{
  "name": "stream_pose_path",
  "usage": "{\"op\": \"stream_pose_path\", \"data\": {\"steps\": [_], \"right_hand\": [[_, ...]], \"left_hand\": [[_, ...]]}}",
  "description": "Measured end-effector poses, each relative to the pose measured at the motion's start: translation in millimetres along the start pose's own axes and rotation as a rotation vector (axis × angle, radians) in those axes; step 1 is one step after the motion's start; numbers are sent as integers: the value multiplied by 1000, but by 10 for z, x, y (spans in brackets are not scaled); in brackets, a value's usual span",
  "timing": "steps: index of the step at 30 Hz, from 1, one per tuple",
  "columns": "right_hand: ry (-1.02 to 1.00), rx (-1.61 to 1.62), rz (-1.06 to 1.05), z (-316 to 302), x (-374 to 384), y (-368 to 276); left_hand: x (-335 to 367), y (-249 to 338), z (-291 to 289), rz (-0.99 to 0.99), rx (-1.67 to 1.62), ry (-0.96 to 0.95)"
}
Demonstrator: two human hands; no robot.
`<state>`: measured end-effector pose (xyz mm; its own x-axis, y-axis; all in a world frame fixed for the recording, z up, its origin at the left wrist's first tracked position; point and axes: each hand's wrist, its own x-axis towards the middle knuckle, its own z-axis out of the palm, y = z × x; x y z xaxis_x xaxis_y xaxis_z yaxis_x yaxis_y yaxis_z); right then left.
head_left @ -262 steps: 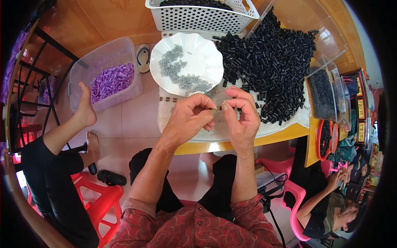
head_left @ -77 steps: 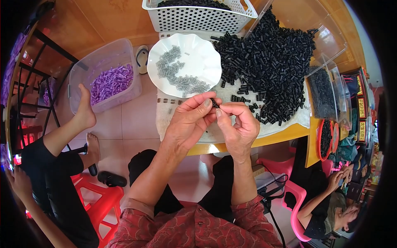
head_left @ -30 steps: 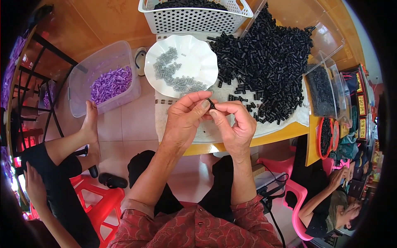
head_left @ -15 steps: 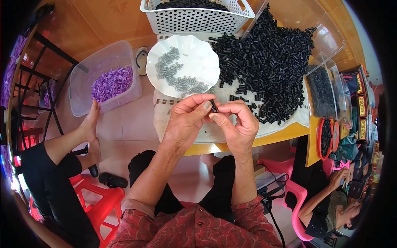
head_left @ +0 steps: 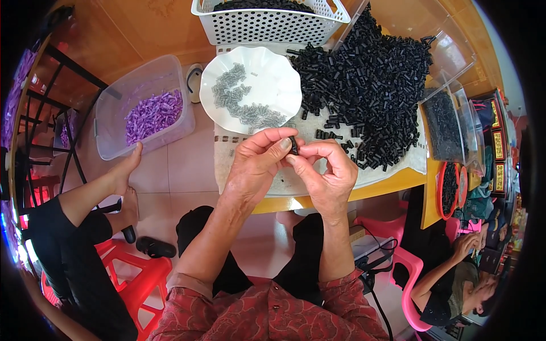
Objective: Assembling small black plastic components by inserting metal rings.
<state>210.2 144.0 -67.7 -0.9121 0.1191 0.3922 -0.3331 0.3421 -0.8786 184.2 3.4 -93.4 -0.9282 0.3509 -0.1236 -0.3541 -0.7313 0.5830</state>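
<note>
Between my two hands, above the table's near edge, is a small black plastic part (head_left: 293, 145). My left hand (head_left: 259, 156) pinches it between thumb and fingers. My right hand (head_left: 327, 173) has its thumb and forefinger closed on the part's other side. Whether a second small piece sits between the fingertips is hidden. Just beyond my hands stands a white scalloped plate (head_left: 278, 74) with many small metal springs (head_left: 230, 96) lying mostly on its left and near side. A large heap of black plastic parts (head_left: 369, 91) covers the table to the right.
A white perforated basket (head_left: 273, 28) of black parts stands at the back. On the floor at left is a clear tub (head_left: 108, 125) with purple pieces (head_left: 153, 116). A red stool (head_left: 136, 284) and a person's bare feet are nearby. Another person sits at right by a pink chair (head_left: 409, 273).
My hands stay almost in place, with the black part turned slightly between the fingertips. At left, the other person's raised foot has shifted slightly.
</note>
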Motion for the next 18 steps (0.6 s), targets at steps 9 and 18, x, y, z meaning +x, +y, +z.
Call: {"op": "stream_pose_path", "data": {"steps": [9, 18], "right_hand": [[13, -81, -33, 0, 35, -18], [24, -191, -144, 51, 42, 3]], "left_hand": [[12, -13, -11, 0, 75, 28], [10, 7, -38, 6, 144, 68]]}}
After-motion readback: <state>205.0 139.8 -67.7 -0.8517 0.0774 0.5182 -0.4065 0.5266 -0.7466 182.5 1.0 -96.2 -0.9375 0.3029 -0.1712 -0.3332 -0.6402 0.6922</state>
